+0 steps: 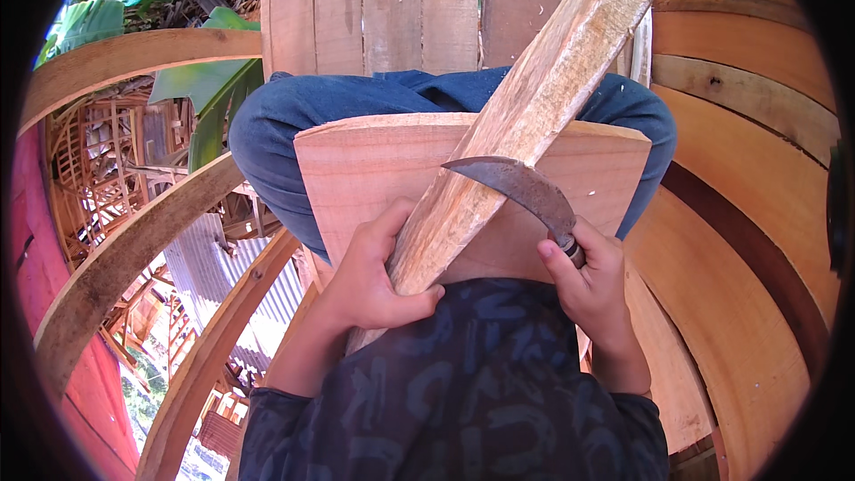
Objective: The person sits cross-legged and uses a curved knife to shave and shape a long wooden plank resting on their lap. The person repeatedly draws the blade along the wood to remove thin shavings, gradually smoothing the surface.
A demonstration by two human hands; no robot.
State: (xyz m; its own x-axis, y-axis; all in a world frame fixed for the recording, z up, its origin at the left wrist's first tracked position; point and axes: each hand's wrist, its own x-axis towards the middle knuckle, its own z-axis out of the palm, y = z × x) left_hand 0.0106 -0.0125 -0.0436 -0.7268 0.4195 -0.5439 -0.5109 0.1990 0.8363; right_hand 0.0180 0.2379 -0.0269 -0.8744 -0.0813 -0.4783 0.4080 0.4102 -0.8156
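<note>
A long, rough piece of pale wood (543, 80) slants from near my waist up to the far right. My left hand (381, 272) is wrapped around its near end, with the thumb over the top. In my right hand (590, 278) is a sickle (534, 191) with a dark curved blade; its short handle is mostly hidden by my fingers. The blade lies across the upper face of the wood, its tip pointing left. Beneath the wood, a broad flat board (374, 156) rests across my lap.
My crossed legs in blue jeans (276, 142) flank the board. Ahead is a plank floor (392, 18) with small chips. Wooden slats (748, 205) rise on the right. On the left, spaced curved rails (134, 258) open onto banana leaves (209, 93) and corrugated metal sheets (223, 267) below.
</note>
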